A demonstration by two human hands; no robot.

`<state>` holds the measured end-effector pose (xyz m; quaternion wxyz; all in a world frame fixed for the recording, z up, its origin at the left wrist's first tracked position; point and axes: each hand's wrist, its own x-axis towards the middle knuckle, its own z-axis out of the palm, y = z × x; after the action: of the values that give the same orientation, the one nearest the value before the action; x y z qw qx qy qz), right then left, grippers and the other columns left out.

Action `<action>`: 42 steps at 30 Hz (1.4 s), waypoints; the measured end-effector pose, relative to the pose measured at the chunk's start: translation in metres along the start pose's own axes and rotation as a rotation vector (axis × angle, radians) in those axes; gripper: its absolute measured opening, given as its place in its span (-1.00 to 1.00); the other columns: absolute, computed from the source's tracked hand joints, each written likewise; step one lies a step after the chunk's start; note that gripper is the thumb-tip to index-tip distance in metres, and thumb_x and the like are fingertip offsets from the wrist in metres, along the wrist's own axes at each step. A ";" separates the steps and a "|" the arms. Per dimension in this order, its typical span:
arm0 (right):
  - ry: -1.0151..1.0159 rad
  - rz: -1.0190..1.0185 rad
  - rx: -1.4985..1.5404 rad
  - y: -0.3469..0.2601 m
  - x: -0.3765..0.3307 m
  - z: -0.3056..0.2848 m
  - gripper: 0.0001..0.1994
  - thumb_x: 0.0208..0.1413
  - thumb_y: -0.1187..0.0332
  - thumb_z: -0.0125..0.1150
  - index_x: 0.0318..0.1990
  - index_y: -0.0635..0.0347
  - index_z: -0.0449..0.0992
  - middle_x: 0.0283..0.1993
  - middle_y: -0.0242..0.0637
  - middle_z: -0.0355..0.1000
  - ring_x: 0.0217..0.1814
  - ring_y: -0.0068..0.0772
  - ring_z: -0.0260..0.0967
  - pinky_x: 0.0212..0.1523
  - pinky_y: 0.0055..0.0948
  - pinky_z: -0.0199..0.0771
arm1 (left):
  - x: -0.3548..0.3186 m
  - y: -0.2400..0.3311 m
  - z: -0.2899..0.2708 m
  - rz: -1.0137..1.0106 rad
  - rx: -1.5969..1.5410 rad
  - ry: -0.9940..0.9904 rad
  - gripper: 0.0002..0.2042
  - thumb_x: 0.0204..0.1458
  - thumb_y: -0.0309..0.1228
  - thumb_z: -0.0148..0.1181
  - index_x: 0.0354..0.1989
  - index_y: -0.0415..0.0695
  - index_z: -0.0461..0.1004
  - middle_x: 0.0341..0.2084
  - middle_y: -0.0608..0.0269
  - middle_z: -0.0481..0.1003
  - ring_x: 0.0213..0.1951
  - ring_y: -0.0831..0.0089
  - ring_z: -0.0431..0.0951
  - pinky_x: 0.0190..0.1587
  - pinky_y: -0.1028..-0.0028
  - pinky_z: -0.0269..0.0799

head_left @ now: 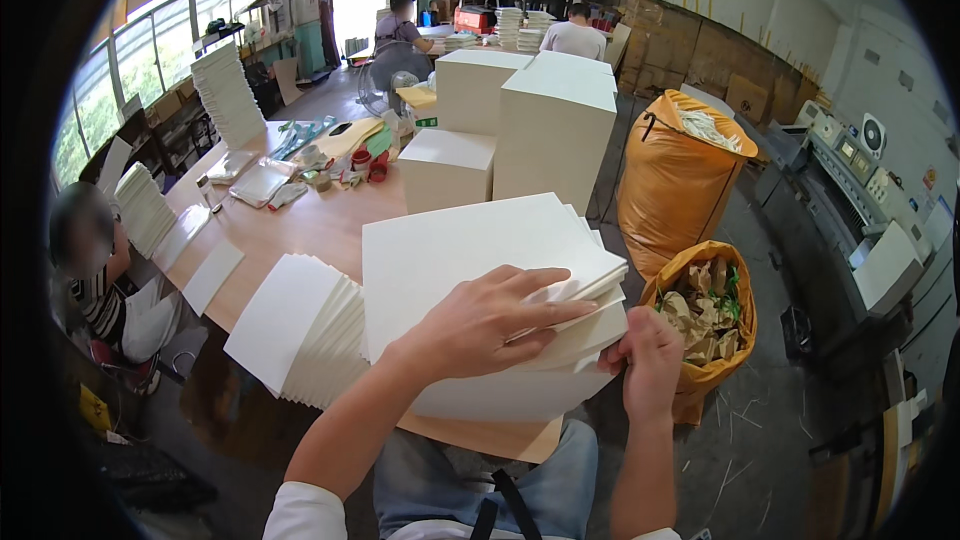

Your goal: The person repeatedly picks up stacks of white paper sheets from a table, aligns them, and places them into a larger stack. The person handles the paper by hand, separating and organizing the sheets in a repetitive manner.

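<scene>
A thick stack of white paper sheets (470, 250) lies on the near corner of a wooden table (320, 225). My left hand (490, 325) rests flat on top of it, fingers spread toward the right edge where several sheets are lifted apart. My right hand (650, 365) grips the right edge of the stack from the side, fingers curled on the sheets. A fanned pile of white sheets (300, 325) lies just left of the stack.
Tall white paper blocks (545, 130) stand behind the stack. Two orange sacks of paper scrap (700, 325) (675, 175) stand to the right, beside a grey machine (870, 210). A seated person (95, 270) is at the left. Other people work at the back.
</scene>
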<state>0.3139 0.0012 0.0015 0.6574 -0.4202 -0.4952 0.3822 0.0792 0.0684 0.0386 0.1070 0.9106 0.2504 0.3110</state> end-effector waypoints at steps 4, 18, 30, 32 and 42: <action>0.053 -0.037 -0.204 -0.004 -0.001 0.011 -0.61 0.48 0.29 0.26 -0.48 0.09 0.37 -0.55 -0.44 0.43 -0.57 -0.67 0.40 -0.55 -0.61 0.23 | 0.001 0.009 -0.003 -0.037 0.027 -0.021 -0.55 0.25 -0.44 0.34 0.28 0.34 0.65 0.44 0.11 0.43 0.10 0.05 0.63 0.12 0.13 0.61; 0.038 0.074 -0.004 -0.009 0.002 0.007 -0.63 0.49 0.21 0.24 -0.44 0.10 0.43 -0.55 -0.39 0.49 -0.56 -0.60 0.48 -0.52 -0.61 0.29 | -0.001 -0.003 -0.001 0.029 -0.082 0.004 -0.61 0.08 -0.14 0.58 0.09 0.28 0.68 0.30 0.20 0.53 0.16 0.07 0.61 0.13 0.16 0.61; 0.007 0.148 0.149 -0.013 0.008 0.004 -0.67 0.41 0.32 0.32 -0.46 0.19 0.51 -0.52 -0.41 0.50 -0.47 -0.53 0.59 -0.47 -0.57 0.35 | -0.002 0.000 -0.001 0.064 0.057 -0.005 -0.63 0.11 -0.25 0.55 0.11 0.23 0.68 0.45 0.14 0.40 0.13 0.08 0.61 0.13 0.16 0.60; 0.033 0.140 0.146 -0.014 0.006 0.006 -0.71 0.41 0.34 0.29 -0.43 0.16 0.51 -0.52 -0.37 0.53 -0.51 -0.50 0.59 -0.49 -0.58 0.35 | -0.002 0.009 -0.003 0.032 -0.003 0.001 -0.61 0.05 -0.22 0.60 0.08 0.22 0.68 0.44 0.16 0.42 0.13 0.06 0.61 0.15 0.16 0.60; 0.009 0.107 0.150 -0.007 0.004 0.001 -0.66 0.45 0.31 0.28 -0.45 0.18 0.53 -0.50 -0.37 0.54 -0.47 -0.52 0.58 -0.45 -0.56 0.38 | -0.003 -0.003 0.001 0.042 -0.081 0.023 -0.55 0.07 -0.22 0.58 0.17 0.35 0.67 0.29 0.20 0.54 0.15 0.03 0.62 0.17 0.17 0.60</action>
<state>0.3143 0.0024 0.0091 0.6677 -0.3973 -0.4391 0.4511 0.0769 0.0699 0.0351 0.1344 0.9070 0.2197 0.3333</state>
